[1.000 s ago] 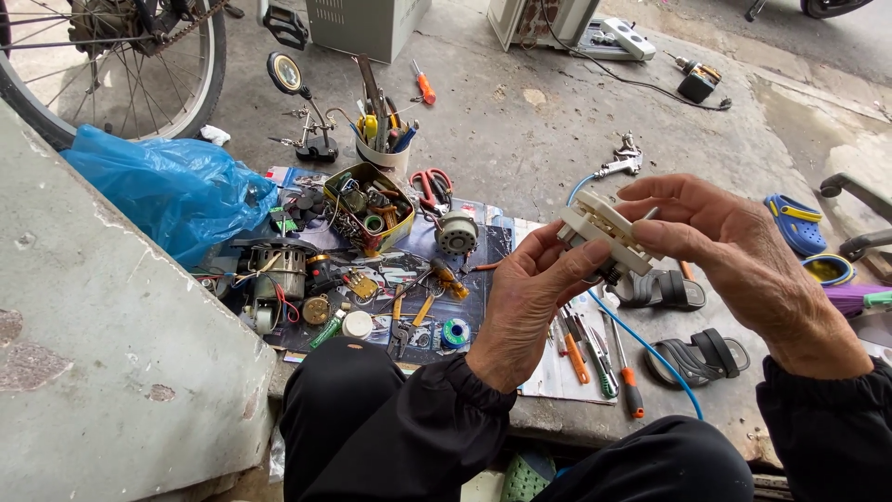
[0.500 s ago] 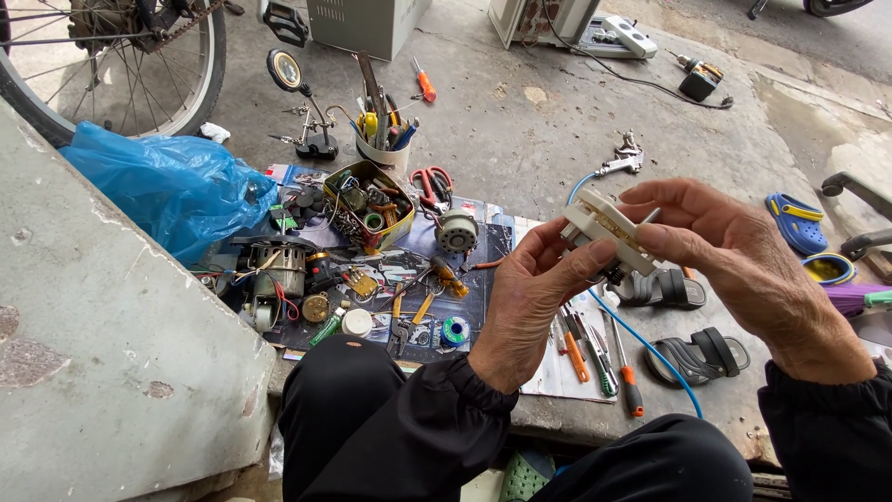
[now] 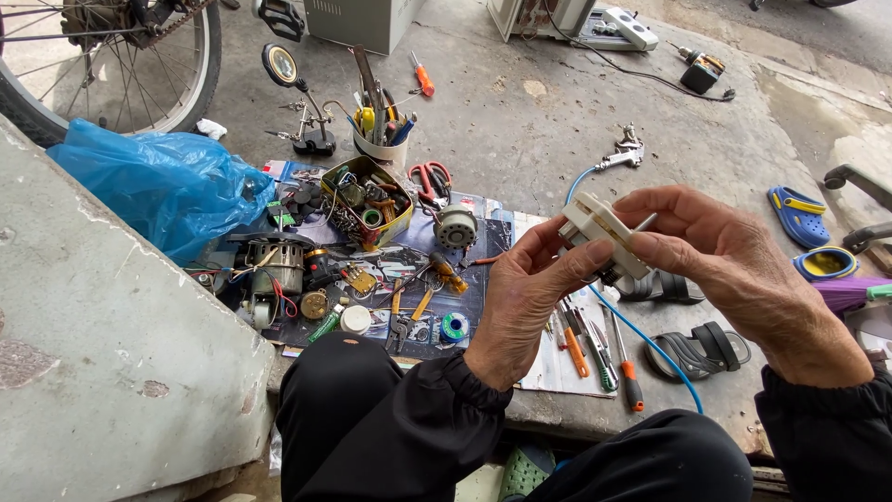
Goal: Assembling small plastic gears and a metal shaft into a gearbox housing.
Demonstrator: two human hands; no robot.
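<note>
- While both hands meet in front of the chest, a small cream plastic switch block (image 3: pixel 599 234) sits between them, held in the air above the right side of the work mat (image 3: pixel 465 270).
- Left hand (image 3: pixel 520 302): fingers curled narrow, thumb and fingertips pinching the block's left end and lower edge. Closed on the part, no slack visible.
- Right hand (image 3: pixel 734 270): fingers bent over the block's right end from above, thumb pressed along its lower side. Also gripping it, fingers close together.
- A thin pale tab sticks out of the block's upper right, between the right-hand fingers. Can't tell what it is.
- Block is tilted, long side running upper left to lower right.
- Directly below the hands: screwdrivers (image 3: pixel 595 349) with orange and green handles on a white sheet, and a blue cable (image 3: pixel 650 344) running past them.
- Left of the hands: round grey motor part (image 3: pixel 455 226), open tin of small parts (image 3: pixel 367 200), red-handled scissors (image 3: pixel 429 178).
- Far left: blue plastic bag (image 3: pixel 158 186) and a bicycle wheel (image 3: pixel 111 65).
- Right: dark sandals (image 3: pixel 692 349) on the concrete.
</note>
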